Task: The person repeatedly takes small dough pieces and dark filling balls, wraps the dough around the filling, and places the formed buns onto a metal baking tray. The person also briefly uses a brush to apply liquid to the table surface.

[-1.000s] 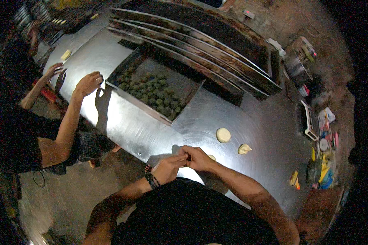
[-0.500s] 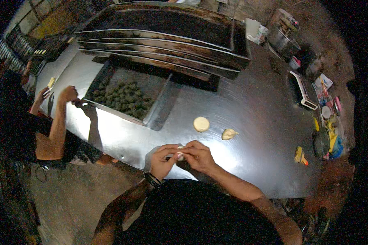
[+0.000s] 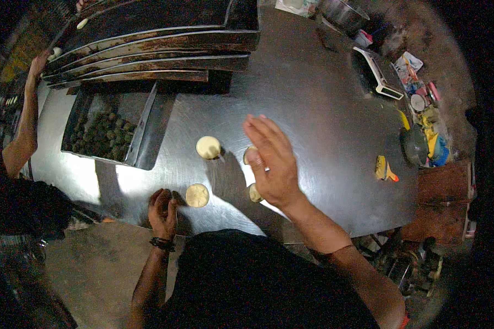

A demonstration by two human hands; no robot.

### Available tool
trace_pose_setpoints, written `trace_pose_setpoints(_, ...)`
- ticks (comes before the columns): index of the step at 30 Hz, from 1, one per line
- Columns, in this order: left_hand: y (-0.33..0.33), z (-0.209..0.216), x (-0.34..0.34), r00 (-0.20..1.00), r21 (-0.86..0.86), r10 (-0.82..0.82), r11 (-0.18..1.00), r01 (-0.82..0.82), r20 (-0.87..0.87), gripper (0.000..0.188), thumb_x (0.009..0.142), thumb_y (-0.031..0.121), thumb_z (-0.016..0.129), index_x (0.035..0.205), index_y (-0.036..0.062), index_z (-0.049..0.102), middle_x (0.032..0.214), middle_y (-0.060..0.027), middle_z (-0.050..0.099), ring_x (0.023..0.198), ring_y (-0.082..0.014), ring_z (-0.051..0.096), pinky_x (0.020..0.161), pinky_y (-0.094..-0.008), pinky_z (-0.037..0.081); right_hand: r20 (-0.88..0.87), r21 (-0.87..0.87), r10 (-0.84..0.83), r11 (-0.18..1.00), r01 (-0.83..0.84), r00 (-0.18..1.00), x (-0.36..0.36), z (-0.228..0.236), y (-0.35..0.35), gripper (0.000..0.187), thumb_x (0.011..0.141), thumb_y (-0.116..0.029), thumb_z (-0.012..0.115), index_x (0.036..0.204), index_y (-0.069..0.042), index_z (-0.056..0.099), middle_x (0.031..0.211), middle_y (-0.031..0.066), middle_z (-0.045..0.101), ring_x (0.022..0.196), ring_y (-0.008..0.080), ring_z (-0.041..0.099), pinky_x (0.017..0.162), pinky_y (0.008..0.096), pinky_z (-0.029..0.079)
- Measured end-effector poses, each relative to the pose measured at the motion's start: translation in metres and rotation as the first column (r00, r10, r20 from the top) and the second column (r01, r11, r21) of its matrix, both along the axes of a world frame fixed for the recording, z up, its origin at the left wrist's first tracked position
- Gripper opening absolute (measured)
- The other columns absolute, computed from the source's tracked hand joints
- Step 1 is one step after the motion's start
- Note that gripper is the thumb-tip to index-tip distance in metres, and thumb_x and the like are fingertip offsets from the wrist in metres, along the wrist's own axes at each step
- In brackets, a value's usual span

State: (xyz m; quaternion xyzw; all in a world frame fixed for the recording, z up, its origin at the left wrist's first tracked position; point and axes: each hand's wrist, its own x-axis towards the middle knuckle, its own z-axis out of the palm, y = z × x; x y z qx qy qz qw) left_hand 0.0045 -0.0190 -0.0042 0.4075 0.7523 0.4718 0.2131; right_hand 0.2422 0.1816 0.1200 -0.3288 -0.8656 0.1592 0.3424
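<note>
My right hand (image 3: 275, 164) is held flat over the metal table, fingers stretched out and holding nothing. Partly hidden by it are a pale dough piece (image 3: 247, 156) near the thumb and another dough piece (image 3: 254, 193) beside the wrist. Left of that hand lies a smooth round dough disc (image 3: 208, 147). A flatter dough disc (image 3: 197, 196) sits nearer to me. My left hand (image 3: 163, 213), with dark bands at its wrist, is at the table's near edge, just left of the flatter disc. Its fingers are loosely bent, thumb apart, with nothing visible in them.
A tray (image 3: 140, 129) of dark round balls stands at left, in front of stacked dark baking trays (image 3: 164, 41). Another person's arm (image 3: 24, 120) reaches in at far left. Rightward are a yellow brush (image 3: 382, 168), a scale (image 3: 380, 74) and a dark bowl (image 3: 415, 145).
My hands, together pinching a small pale dough piece before, are now apart. A flattened disc now lies beside my left hand. The view has swung right; the other person's arm reaches toward the stacked trays.
</note>
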Motion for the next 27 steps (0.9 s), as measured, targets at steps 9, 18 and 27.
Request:
trace_pose_setpoints(9,0.016,0.011,0.021,0.723,-0.133,-0.173,0.985,0.113,-0.669,0.042,0.084,0.031,0.06,0.115,0.0019,0.06,0.124,-0.0218,0.049,0.11,-0.0385,0.046,0.093,-0.0476,0.037,0.177,-0.408,0.131,0.912,-0.048,0.976,-0.001,-0.113,-0.012,0.054,0.095,-0.028,0.043,0.14,-0.001,0.032,0.146,0.0193,0.03,0.137,0.0324,0.026,0.113,0.0426,0.019)
trace_pose_setpoints(18,0.035,0.019,0.016,0.83,-0.157,-0.371,0.929,0.336,-0.416,0.049,0.082,0.033,0.061,0.112,-0.0051,0.058,0.127,-0.0213,0.046,0.105,-0.0373,0.045,0.092,-0.0449,0.038,0.362,-0.232,-0.24,0.913,0.337,0.901,0.053,-0.068,-0.019,0.044,0.092,-0.026,0.049,0.125,0.003,0.05,0.118,0.0244,0.052,0.108,0.0389,0.05,0.097,0.0453,0.039)
trace_pose_setpoints(27,0.043,0.017,-0.009,0.742,-0.197,-0.491,0.869,0.454,-0.457,0.056,0.081,0.036,0.061,0.115,-0.0077,0.056,0.128,-0.0218,0.045,0.106,-0.0367,0.045,0.092,-0.044,0.038,0.453,-0.168,-0.37,0.858,0.485,0.811,-0.006,-0.112,-0.026,0.06,0.095,-0.032,0.041,0.14,0.005,0.026,0.144,0.0292,0.025,0.136,0.0412,0.023,0.112,0.047,0.02)
